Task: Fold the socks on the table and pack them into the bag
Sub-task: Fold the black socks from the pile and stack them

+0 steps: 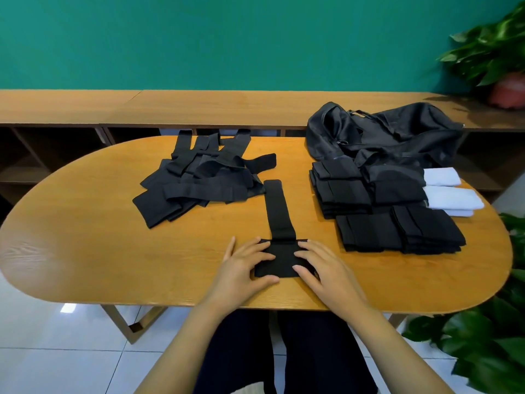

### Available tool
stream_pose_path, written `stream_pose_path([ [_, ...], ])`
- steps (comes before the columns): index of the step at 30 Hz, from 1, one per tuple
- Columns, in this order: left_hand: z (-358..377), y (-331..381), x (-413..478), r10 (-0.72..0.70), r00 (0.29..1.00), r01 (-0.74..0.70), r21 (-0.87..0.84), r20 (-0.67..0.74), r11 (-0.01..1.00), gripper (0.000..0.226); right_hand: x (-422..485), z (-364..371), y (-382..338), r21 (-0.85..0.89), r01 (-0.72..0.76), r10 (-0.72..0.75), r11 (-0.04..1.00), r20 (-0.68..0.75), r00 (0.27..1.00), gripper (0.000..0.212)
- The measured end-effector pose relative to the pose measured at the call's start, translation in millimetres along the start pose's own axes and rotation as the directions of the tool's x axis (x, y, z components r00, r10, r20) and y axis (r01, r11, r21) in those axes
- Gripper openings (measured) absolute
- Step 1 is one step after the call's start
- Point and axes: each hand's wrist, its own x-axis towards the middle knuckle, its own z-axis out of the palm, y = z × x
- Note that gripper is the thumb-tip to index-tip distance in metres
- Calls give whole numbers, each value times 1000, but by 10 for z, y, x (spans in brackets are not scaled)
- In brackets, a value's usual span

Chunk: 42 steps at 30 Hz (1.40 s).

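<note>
Left hand (244, 268), right hand (322, 265), black sock (279, 223) pressed between grips

Head-worn wide-angle view, looking forward and down from above the person's lap. Left hand (241, 270) and right hand (329, 268) sit low-centre, nearest the lens. Table (99, 251) spreads beyond and to both sides of the hands. Green wall (227, 38) lies far past them, across the top.

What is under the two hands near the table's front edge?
A black sock: the left hand and right hand press flat on its wider near end, and the rest stretches away across the table. The cloth beneath the fingers and palms is covered.
</note>
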Motion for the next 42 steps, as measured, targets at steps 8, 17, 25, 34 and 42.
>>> stream_pose_path([
  [8,74,5,-43,134,981,-107,182,-143,978,46,-25,29,23,-51,127,-131,991,-80,988,52],
  [17,51,-3,-59,117,972,-101,86,-206,991,45,-45,56,20,-124,199,-221,972,-208,953,25],
  [25,24,9,-64,52,972,-48,23,-228,999,50,-50,17,44,111,86,-45,990,-326,944,31],
  [34,-24,-2,-63,-96,954,53,-156,-284,986,9,-19,29,96,277,-58,115,959,-194,974,24],
  [42,-20,28,-52,-201,937,117,-285,-285,951,64,-40,37,92,373,-140,226,917,-199,954,35],
])
